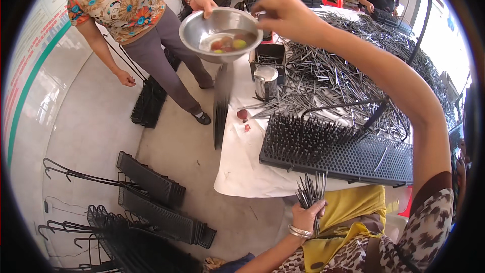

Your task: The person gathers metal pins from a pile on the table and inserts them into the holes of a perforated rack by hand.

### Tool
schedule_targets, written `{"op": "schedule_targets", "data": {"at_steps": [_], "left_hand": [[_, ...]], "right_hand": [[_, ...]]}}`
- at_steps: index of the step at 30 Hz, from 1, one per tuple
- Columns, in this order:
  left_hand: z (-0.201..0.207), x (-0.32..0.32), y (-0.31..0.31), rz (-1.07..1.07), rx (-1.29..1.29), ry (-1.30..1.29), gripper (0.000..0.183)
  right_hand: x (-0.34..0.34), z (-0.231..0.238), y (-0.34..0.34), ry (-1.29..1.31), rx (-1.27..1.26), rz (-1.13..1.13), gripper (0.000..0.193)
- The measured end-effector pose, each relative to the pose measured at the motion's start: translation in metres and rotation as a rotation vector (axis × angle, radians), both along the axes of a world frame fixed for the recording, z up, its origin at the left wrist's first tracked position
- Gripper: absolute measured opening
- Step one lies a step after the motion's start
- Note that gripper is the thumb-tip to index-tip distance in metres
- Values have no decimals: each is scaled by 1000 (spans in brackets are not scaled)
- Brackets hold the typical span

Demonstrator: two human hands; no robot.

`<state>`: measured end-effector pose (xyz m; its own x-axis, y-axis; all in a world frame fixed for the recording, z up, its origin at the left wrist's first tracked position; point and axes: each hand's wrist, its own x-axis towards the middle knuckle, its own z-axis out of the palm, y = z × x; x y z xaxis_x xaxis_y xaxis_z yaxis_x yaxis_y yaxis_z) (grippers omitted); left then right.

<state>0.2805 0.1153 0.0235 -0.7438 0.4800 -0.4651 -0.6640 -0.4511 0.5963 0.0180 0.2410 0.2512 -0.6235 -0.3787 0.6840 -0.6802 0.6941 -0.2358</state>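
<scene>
The person's left hand (306, 216) is closed in a fist around a bundle of thin dark metal rods (311, 189), gripped at their lower ends and held upright just below the edge of the white-covered table (237, 172). The rods look stiff, light singly and smooth, so a loose bundle is likely to slip or splay; a firm grip near the base keeps them together. The right hand (285, 12) is raised, fingers curled and partly open, at the rim of a metal bowl (221, 33) of small fruit offered by a standing person's hand (203, 3); whether it holds anything cannot be told. A black perforated board (348, 154), partly filled with rods, lies on the table.
</scene>
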Motion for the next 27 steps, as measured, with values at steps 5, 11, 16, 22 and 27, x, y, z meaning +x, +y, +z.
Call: {"op": "schedule_targets", "data": {"at_steps": [5,11,16,22,27], "left_hand": [[-1,6,-5,-19,6,55,7],[0,1,2,-103,-62,95,7],[17,-3,4,-175,-176,266,9],[31,3,23,-177,66,212,13],[31,16,25,-318,52,160,18]], "right_hand": [[164,-42,32,-492,84,69,16],[280,-130,78,-1081,-185,-103,25],[316,-172,70,-1130,-849,-313,23],[320,-178,62,-995,-1220,-208,33],[327,-184,57,-882,-1372,-169,28]]}}
